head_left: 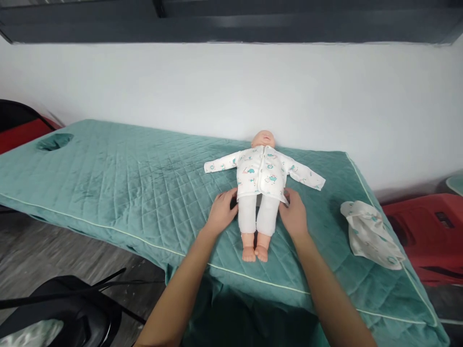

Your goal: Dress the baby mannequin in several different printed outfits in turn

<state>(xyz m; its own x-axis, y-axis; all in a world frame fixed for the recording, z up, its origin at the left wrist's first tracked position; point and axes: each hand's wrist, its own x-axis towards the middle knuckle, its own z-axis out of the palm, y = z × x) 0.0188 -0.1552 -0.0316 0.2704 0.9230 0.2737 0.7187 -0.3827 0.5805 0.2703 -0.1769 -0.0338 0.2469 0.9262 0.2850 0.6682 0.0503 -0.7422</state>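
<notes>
A baby doll (264,139) lies on its back with its head toward the wall and its feet toward me. It wears a white printed baby shirt (249,166), fastened down the front, with both sleeves spread sideways. White padded cloth (247,214) covers its legs, and the feet are bare. My left hand (221,212) is at the shirt's left lower corner, fingers curled at the hem. At the opposite corner, my right hand (293,214) pinches the hem. Both fingertips are partly hidden by the shirt edge.
The doll rests on a bed with a quilted green cover (144,178). A crumpled printed cloth (372,233) lies near its right edge. A red plastic case (430,231) stands beyond that end. A black chair (72,308) is at the lower left, and a white wall (181,86) runs behind.
</notes>
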